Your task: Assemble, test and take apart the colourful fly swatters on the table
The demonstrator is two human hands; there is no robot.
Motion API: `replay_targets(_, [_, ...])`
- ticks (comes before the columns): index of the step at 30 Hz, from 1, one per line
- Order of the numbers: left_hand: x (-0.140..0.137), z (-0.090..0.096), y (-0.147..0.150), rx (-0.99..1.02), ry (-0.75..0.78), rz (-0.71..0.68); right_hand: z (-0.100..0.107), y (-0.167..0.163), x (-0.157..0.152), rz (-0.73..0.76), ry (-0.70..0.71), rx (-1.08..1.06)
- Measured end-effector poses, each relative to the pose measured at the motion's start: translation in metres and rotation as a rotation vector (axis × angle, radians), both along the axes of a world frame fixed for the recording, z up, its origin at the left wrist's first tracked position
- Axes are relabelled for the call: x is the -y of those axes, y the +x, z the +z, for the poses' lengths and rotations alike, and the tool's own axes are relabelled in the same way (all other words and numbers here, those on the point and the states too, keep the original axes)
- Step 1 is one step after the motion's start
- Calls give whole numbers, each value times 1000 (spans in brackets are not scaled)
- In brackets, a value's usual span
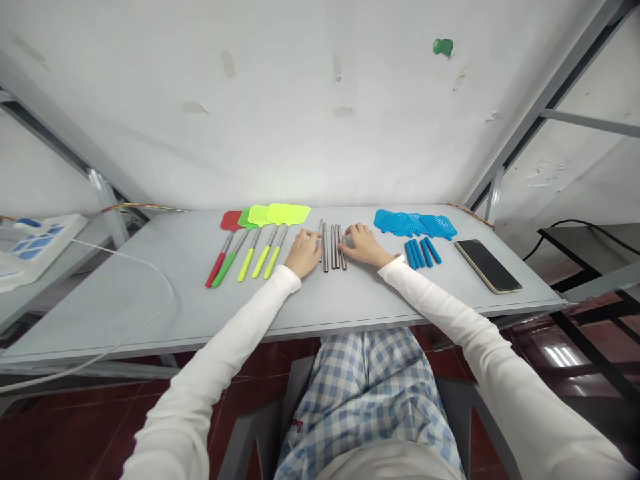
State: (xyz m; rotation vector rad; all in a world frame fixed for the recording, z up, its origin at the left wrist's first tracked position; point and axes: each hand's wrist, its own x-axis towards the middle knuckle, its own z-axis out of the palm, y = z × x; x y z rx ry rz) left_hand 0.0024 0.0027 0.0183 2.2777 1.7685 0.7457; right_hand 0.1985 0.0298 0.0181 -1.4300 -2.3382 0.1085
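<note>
My left hand [303,253] rests on the table with its fingers curved and apart, its fingertips against the leftmost of several thin metal tubes [326,248]. On the other side of the tubes, my right hand [367,245] has thumb and fingers spread, with the thumb tip touching the rightmost tubes. The tubes lie roughly parallel, in two loose clusters with a narrow gap. Left of my left hand lie several fly swatters with metal shafts: a red one [217,267], a green one [226,265] and yellow ones [260,261]. Fingers partly cover the leftmost tube.
Blue swatter heads [415,223] lie overlapped at the back right, with several blue handle grips [423,253] before them. A phone [487,265] lies farther right on the grey table [190,320]. A white cable [160,273] crosses the left side. A wall stands behind.
</note>
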Motion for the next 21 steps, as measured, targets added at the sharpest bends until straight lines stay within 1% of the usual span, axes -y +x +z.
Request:
replay_targets(4, [-25, -1, 24, 63, -5, -117, 3, 0, 4, -98, -162, 6])
replay_targets(6, [-35, -5, 33, 60, -12, -168, 4, 0, 6, -123, -197, 24])
replay_targets(9, [-45, -12, 37, 66, 3, -192, 6, 3, 9, -172, -167, 88])
replay_targets(13, [-45, -17, 36, 67, 32, -183, 7, 14, 8, -262, -126, 159])
replay_targets(15, [-41, -15, 39, 47, 62, -178, 8, 20, 5, -296, -163, 102])
replay_targets(17, [-38, -13, 44, 56, 80, -175, 11, 25, 2, -300, -200, -25])
replay_targets(19, [-35, -10, 50, 138, 72, -181, 14, 24, 4, -252, -202, -159])
replay_targets(21, [-33, -8, 55, 290, 35, -199, 18, 20, 9, -167, -169, -251])
